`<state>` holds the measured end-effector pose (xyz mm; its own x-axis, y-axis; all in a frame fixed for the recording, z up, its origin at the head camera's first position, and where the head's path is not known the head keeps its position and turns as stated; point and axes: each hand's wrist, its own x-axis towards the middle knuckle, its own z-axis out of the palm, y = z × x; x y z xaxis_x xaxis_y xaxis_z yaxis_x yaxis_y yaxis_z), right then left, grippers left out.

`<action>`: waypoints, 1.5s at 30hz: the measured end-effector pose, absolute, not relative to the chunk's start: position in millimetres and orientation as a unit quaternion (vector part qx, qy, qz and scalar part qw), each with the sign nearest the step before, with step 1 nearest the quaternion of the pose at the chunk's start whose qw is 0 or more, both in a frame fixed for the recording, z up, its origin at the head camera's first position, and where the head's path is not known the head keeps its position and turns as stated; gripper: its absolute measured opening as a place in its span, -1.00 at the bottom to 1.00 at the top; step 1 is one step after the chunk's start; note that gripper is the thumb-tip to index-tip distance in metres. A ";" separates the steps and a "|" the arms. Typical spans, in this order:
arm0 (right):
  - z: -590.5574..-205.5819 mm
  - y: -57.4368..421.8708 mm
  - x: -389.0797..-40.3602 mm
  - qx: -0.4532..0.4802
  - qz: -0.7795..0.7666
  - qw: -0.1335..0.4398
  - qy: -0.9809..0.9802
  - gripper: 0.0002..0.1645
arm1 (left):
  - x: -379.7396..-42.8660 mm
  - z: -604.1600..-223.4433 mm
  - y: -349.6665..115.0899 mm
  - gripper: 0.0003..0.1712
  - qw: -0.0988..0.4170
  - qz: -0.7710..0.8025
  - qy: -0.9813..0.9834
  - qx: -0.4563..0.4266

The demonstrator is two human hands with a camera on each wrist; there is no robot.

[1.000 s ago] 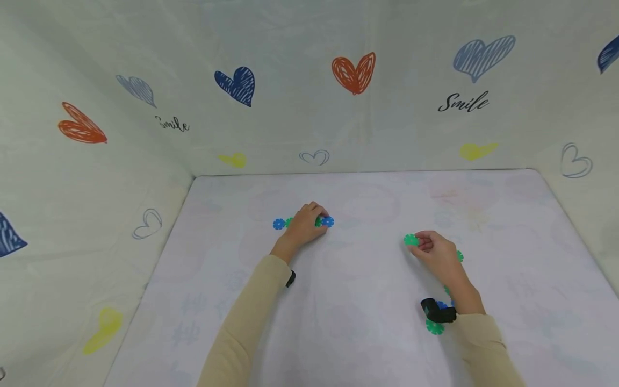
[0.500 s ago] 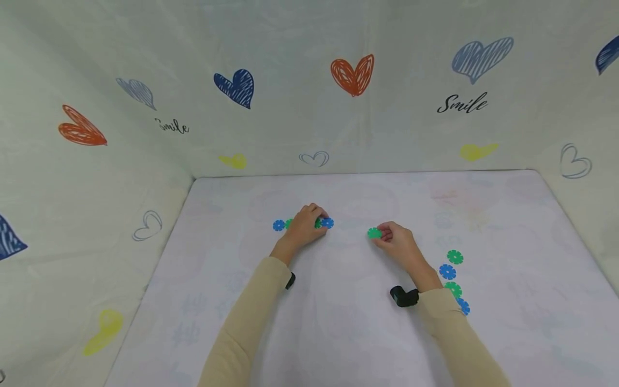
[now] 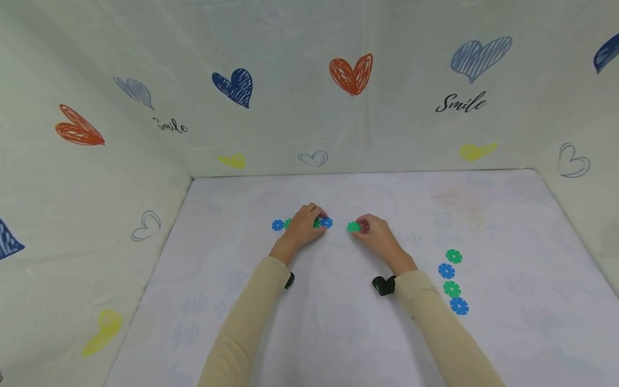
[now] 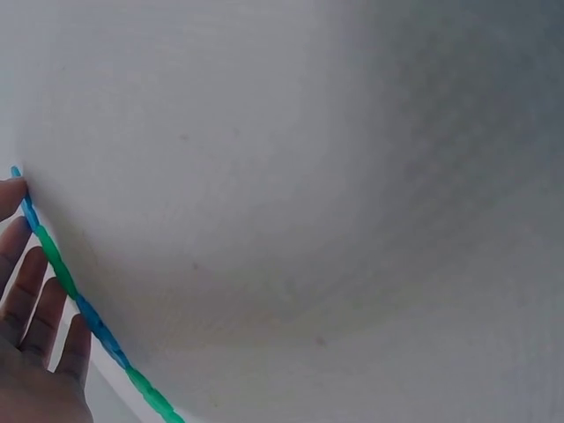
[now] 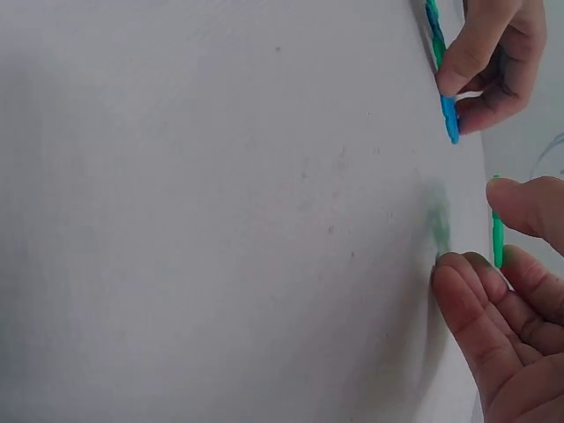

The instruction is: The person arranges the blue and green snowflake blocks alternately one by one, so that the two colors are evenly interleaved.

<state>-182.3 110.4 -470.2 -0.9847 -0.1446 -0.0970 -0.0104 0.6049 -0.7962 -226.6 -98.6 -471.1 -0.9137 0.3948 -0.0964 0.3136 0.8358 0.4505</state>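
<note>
A row of joined blue and green notched plastic discs lies near the back of the white table. My left hand (image 3: 302,224) pinches the blue disc (image 3: 326,222) at its right end. The hand covers the middle of the row; another blue disc (image 3: 278,225) marks the left end. Seen edge-on in the left wrist view, the chain (image 4: 104,333) alternates blue and green. Between thumb and fingers, my right hand (image 3: 379,236) holds a single green disc (image 3: 353,227), a short gap right of the chain. In the right wrist view this green disc (image 5: 498,231) is also edge-on.
On the right of the table (image 3: 527,242), several discs form a loose column: a green disc (image 3: 453,256), a blue disc (image 3: 446,271), and another of each below. A heart-printed curtain (image 3: 290,123) stands behind the table and at its sides.
My right hand has carried the green disc leftward, close to the chain's right end. The column of discs on the right has come into full view. My left hand has stayed in place.
</note>
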 end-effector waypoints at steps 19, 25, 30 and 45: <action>-470.1 87.6 -205.2 -0.071 -0.392 0.087 0.913 -0.64 | -227.1 -471.0 -98.2 -0.67 0.083 0.220 0.951 0.200; -471.6 83.3 -208.6 -0.069 -0.370 0.094 0.922 -0.61 | -228.1 -472.1 -98.2 -0.67 0.077 0.213 0.953 0.202; -473.3 80.8 -209.3 -0.069 -0.354 0.094 0.928 -0.59 | -227.1 -469.8 -98.2 -0.67 0.083 0.213 0.953 0.197; -473.8 75.3 -207.2 -0.048 -0.353 0.089 0.930 -0.60 | -227.8 -471.5 -98.0 -0.66 0.085 0.214 0.954 0.191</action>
<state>-207.2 75.3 -473.8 -0.9794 -0.1519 -0.1328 -0.0256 0.7464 -0.6650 -227.8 -98.0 -471.5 -0.9127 0.4008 -0.0801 0.3284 0.8357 0.4401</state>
